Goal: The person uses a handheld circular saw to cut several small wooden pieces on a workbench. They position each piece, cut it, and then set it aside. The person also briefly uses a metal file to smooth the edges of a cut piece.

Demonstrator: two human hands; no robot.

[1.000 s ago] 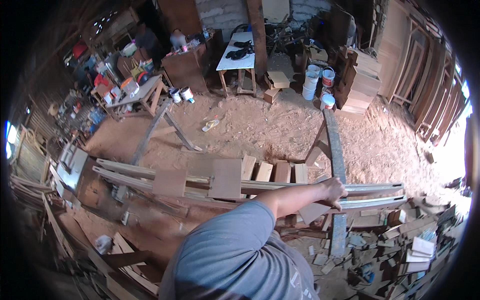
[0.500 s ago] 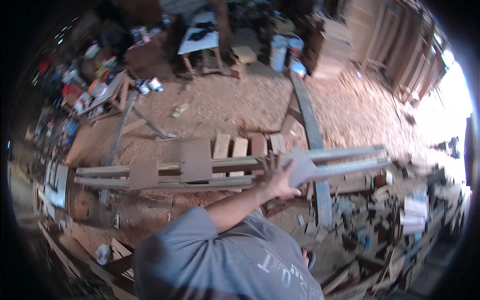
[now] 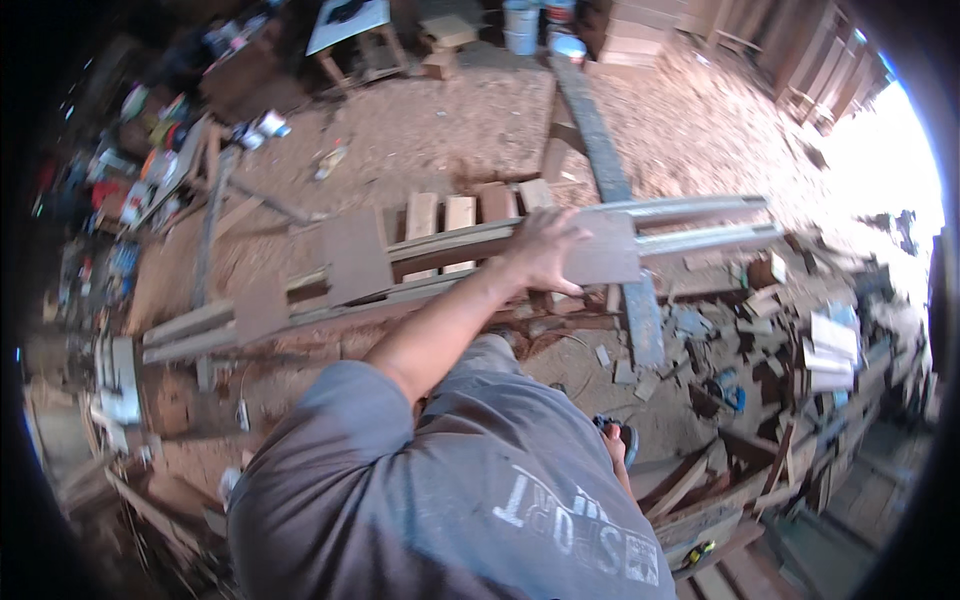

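Note:
My left hand (image 3: 545, 250) is at the left end of a flat brown wooden panel (image 3: 608, 248), fingers and thumb spread apart along its edge. That panel lies across two long, parallel wooden rails (image 3: 690, 212). Two similar panels, one mid-left (image 3: 357, 255) and one farther left (image 3: 262, 308), also bridge the rails. Beyond my left hand, short pale wood blocks (image 3: 460, 215) lie crosswise at the rails. Low at my right side, my right hand (image 3: 612, 436) is partly hidden by my shirt; its fingers look closed around a small dark object that I cannot make out.
A dark plank (image 3: 592, 130) runs under the rails at the right. Wood offcuts (image 3: 760, 330) litter the ground there. Farther off are a small white-topped table (image 3: 345, 28) and buckets (image 3: 521, 28). Cluttered benches stand at the left; sawdust covers the ground.
The right-hand panel has turned from a slant to lie squarer across the rails, my left hand staying at it. The view has tilted and shifted, and my right hand shows more.

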